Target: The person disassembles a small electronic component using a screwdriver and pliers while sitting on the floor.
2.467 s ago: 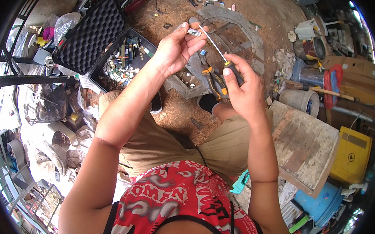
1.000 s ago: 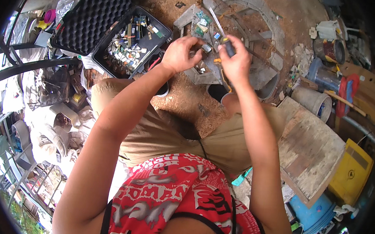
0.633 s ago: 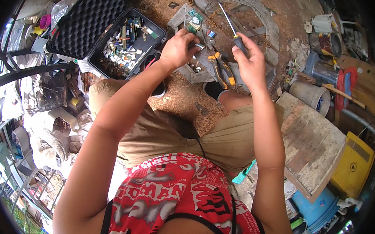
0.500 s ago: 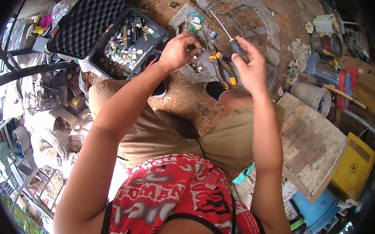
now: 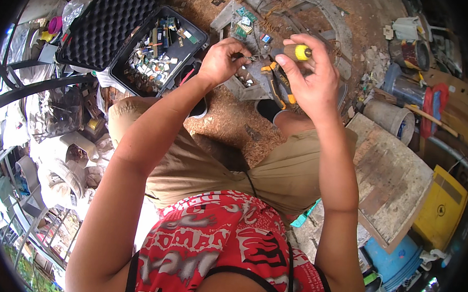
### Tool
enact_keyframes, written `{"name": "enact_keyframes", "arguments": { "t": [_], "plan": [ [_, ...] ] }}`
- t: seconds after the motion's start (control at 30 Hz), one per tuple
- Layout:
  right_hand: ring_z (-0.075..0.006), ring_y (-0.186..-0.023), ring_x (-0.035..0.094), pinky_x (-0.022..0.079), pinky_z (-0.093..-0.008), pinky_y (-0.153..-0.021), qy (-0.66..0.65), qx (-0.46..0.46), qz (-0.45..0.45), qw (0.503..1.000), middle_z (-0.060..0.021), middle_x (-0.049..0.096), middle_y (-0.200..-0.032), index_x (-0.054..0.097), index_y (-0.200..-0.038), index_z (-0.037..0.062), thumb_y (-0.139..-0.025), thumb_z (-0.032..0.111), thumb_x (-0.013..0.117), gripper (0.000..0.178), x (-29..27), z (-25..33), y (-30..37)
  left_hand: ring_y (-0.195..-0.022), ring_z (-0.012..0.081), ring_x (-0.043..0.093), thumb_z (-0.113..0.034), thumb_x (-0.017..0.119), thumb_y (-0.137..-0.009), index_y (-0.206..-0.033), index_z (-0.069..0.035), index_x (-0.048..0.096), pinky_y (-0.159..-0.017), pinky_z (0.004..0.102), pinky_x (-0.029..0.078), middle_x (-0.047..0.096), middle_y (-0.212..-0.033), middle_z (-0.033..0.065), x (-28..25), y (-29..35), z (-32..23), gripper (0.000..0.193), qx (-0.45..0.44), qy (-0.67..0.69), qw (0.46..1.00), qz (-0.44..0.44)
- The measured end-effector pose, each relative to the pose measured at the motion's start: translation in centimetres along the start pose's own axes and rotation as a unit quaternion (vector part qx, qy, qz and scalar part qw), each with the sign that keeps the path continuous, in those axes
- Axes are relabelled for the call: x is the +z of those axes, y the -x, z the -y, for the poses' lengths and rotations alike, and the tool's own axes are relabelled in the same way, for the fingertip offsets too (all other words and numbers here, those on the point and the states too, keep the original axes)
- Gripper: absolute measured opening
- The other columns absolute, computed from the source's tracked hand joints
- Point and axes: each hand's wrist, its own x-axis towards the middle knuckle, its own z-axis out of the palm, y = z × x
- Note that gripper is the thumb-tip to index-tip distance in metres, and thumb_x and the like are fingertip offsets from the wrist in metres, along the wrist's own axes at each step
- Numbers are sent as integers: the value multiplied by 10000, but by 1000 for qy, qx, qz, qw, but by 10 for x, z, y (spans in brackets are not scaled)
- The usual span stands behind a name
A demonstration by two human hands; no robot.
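My left hand (image 5: 220,65) is closed in a pinch on a small metallic piece (image 5: 252,59) over a grey slab (image 5: 250,93). My right hand (image 5: 319,84) grips a screwdriver (image 5: 302,53) by its yellow and black handle. The handle end faces up to the right, and the shaft points toward the piece in my left hand; whether its tip touches cannot be made out. Below the screwdriver lie pliers (image 5: 277,86) with black and orange handles. Small green circuit board pieces (image 5: 245,22) and a little blue-and-white part (image 5: 265,38) rest on the slab's far side.
At the left stands an open black case (image 5: 121,83) with a foam-lined lid (image 5: 110,26), holding circuit boards and many small chips. To the right are a wooden board (image 5: 387,177), a grey bucket (image 5: 388,118), a yellow panel (image 5: 445,199) and a blue bucket (image 5: 395,263).
The screwdriver has turned over in my right hand: its shaft pointed up and away before, and now points toward my left hand. My left hand has barely moved.
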Motion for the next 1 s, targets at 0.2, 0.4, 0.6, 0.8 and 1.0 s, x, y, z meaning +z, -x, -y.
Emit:
{"name": "enact_keyframes", "arguments": {
  "t": [0.2,0.4,0.6,0.8,1.0],
  "plan": [
    [-228,-816,719,584,-323,-674,-5,-34,7,999,-105,697,-1023,586,-1180,97,-837,182,769,398,12,0,-6,-812,238,663,-99,805,-750,-892,-58,721,-732,335,535,675,-891,87,-2,-2,6,170,17,-16,1000,-16],
    [-151,-927,679,580,-293,-773,20,-3,50,999,-101,678,-1079,558,-1235,49,-862,82,738,416,9,5,-9,-853,288,641,-144,813,-715,-867,-88,735,-768,371,514,672,-862,94,-3,-2,1,180,-17,1,1000,-17],
    [-258,-826,714,583,-331,-716,-5,4,29,1000,-122,697,-1027,599,-1195,91,-826,189,773,420,16,-1,-12,-874,298,644,-165,815,-717,-873,-83,731,-789,378,510,677,-880,92,-1,-3,0,196,-25,-5,1000,-12],
    [-300,-861,710,575,-361,-716,21,21,48,998,-142,696,-1048,595,-1215,94,-828,244,769,450,17,2,-17,-796,287,637,-166,816,-732,-891,-44,703,-726,364,515,656,-854,106,-2,-2,2,230,14,-28,999,-21],
    [-339,-879,698,568,-396,-731,77,-64,38,994,-151,692,-1073,589,-1232,115,-838,287,754,460,20,0,-24,-845,296,650,-267,810,-732,-859,-79,732,-770,383,511,696,-862,87,-5,-4,-3,240,24,-39,998,-32]
  ]
}}
